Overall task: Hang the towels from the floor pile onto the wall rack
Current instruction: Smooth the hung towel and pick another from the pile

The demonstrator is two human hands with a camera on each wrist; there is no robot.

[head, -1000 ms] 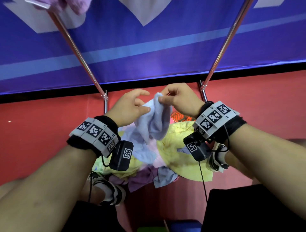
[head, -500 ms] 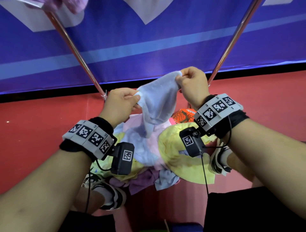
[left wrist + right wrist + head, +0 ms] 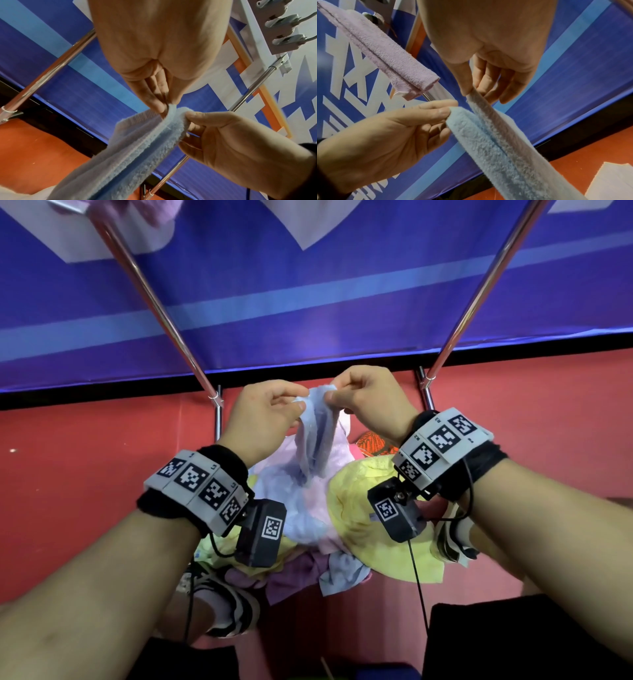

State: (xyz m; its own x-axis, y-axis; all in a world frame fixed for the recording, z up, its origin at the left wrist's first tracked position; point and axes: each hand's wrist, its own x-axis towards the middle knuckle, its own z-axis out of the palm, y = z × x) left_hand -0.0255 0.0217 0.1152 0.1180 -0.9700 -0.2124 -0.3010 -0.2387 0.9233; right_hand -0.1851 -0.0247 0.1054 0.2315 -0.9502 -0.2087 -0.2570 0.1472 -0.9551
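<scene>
A light blue towel (image 3: 315,446) hangs bunched from both hands above the floor pile (image 3: 373,518) of yellow, pink, purple and blue towels. My left hand (image 3: 298,400) pinches its top edge between thumb and fingers. Close beside it, my right hand (image 3: 334,390) pinches the same edge. The left wrist view has the left fingers (image 3: 159,104) on the folded blue towel (image 3: 137,148). In the right wrist view the right fingers (image 3: 467,89) nip the towel (image 3: 496,142). Two chrome rack poles (image 3: 154,299) (image 3: 479,292) slant up on either side. A pink towel (image 3: 385,54) hangs on the rack.
A blue banner wall (image 3: 308,302) stands behind the rack, above a red floor (image 3: 85,474). My shoes (image 3: 226,607) (image 3: 452,535) flank the pile. A strip of metal hooks (image 3: 283,23) is fixed high on the wall. An orange patterned cloth (image 3: 373,441) lies behind the pile.
Half a second ago the hands held the blue towel's edge spread apart and higher. Now they have come together and dropped a little, and the edge is bunched between them.
</scene>
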